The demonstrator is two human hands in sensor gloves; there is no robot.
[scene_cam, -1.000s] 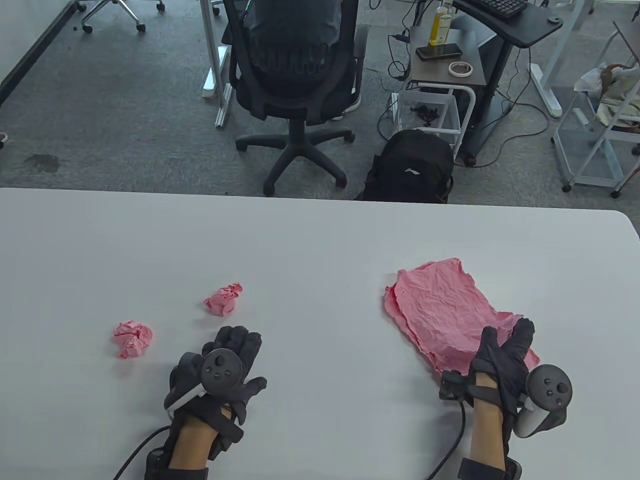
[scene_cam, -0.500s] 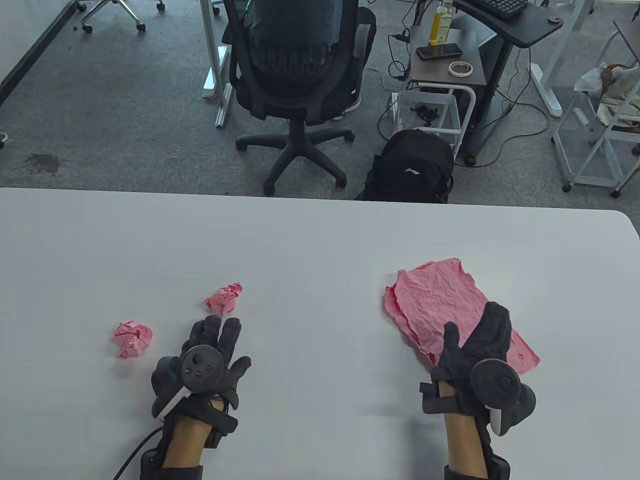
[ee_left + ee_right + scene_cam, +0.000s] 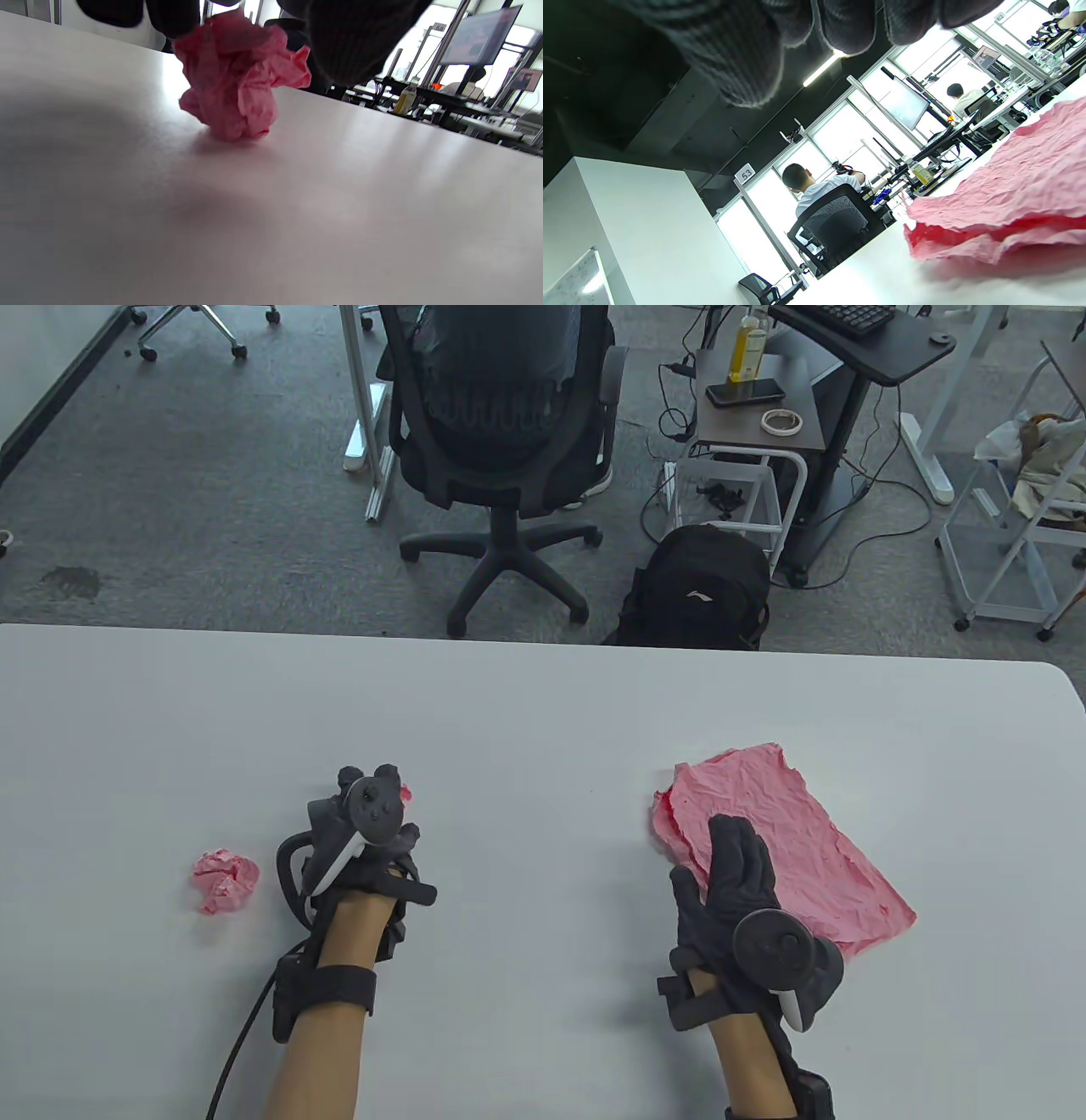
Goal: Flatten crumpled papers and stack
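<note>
Table (image 3: 543, 712): flattened sheets (image 3: 789, 831) lie at 4 o'clock, my right hand (image 3: 734, 891) flat on their near-left edge, fingers straight. At 8 o'clock my left hand (image 3: 365, 840) pinches a wad (image 3: 237, 80) resting on the table. Second wad (image 3: 225, 881) sits at its 9 o'clock, untouched.

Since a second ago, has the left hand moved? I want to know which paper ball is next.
Yes. The left hand moved forward, away from the table's near edge, onto the paper ball right of the other ball, and now grips it.
</note>
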